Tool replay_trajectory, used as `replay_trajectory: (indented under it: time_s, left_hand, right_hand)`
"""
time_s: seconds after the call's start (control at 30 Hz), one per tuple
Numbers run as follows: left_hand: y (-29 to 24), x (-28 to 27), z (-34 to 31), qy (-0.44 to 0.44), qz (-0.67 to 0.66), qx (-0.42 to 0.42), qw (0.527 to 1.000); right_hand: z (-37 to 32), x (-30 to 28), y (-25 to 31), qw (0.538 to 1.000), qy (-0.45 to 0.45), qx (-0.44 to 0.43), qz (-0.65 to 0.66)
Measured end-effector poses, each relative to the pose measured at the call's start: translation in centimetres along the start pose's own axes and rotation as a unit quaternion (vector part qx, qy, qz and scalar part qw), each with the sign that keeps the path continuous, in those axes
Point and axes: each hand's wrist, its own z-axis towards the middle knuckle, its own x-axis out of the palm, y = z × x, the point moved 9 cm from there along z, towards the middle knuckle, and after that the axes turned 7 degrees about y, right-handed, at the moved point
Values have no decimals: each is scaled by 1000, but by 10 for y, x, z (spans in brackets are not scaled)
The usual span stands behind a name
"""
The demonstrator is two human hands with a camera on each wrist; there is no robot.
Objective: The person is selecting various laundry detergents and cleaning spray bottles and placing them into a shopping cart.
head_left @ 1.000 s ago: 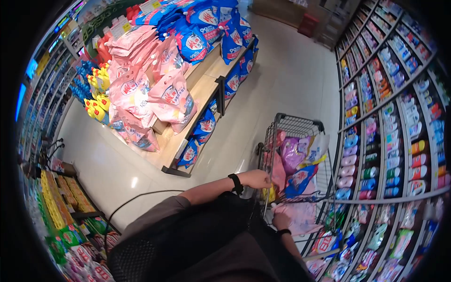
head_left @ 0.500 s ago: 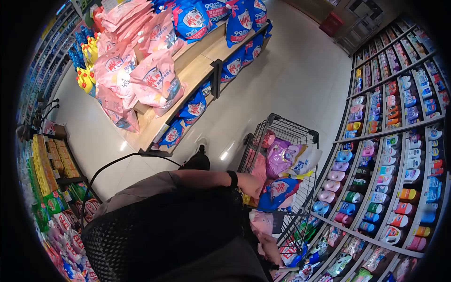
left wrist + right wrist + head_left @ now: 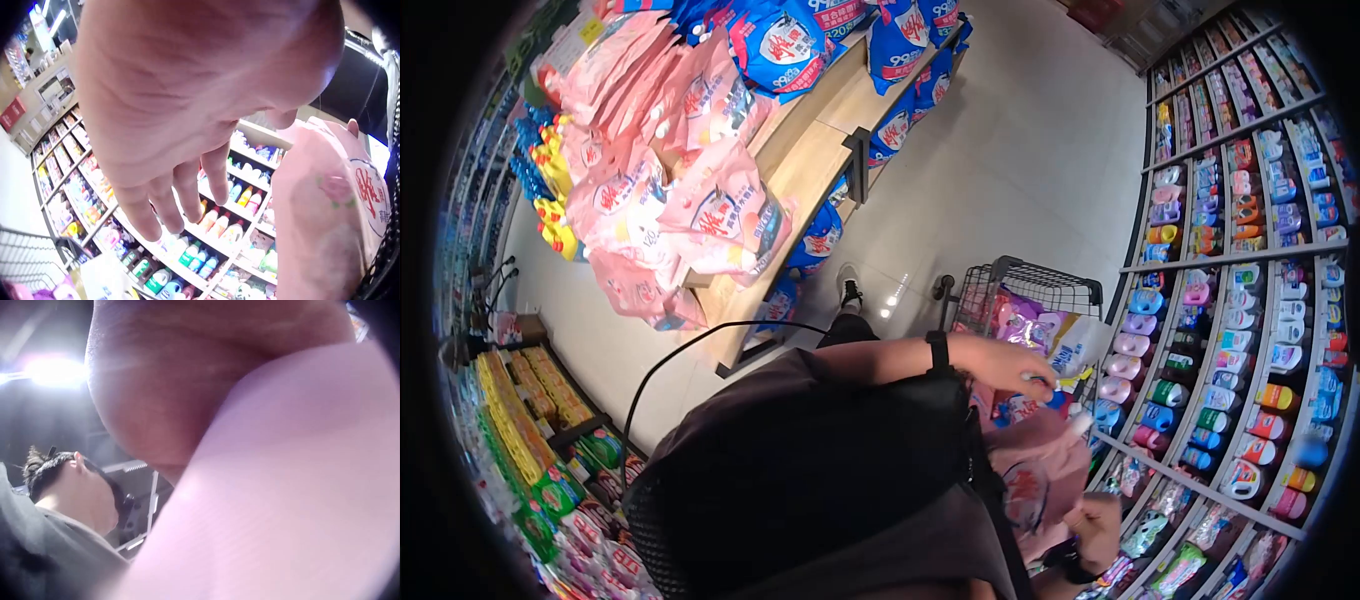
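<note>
A pink bag of washing powder, with a red logo and a white spout at its top corner, stands in front of the person's body near the cart. The right hand grips its side with curled fingers; in the right wrist view the bag's pink surface presses close to the palm. Over the cart, the left hand hovers near the bag's top. Its fingers hang loosely straight with nothing between them, and in the left wrist view the bag is beside the thumb.
The shopping cart holds a purple bag, a white bag and a blue bag. Left of it, a wooden display carries pink bags and blue bags. Bottle shelves line the right.
The pink bag has come up out of the cart towards the body in the right hand. The left hand has moved from the cart's near side to above the goods, near the bag's top.
</note>
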Motion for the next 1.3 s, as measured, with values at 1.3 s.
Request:
replay_trajectory:
  time_s: [1.3]
  left_hand:
    - [120,-268,-458,-832,74,-438,332]
  right_hand:
    - [743,257,332,530,465,-559,-437]
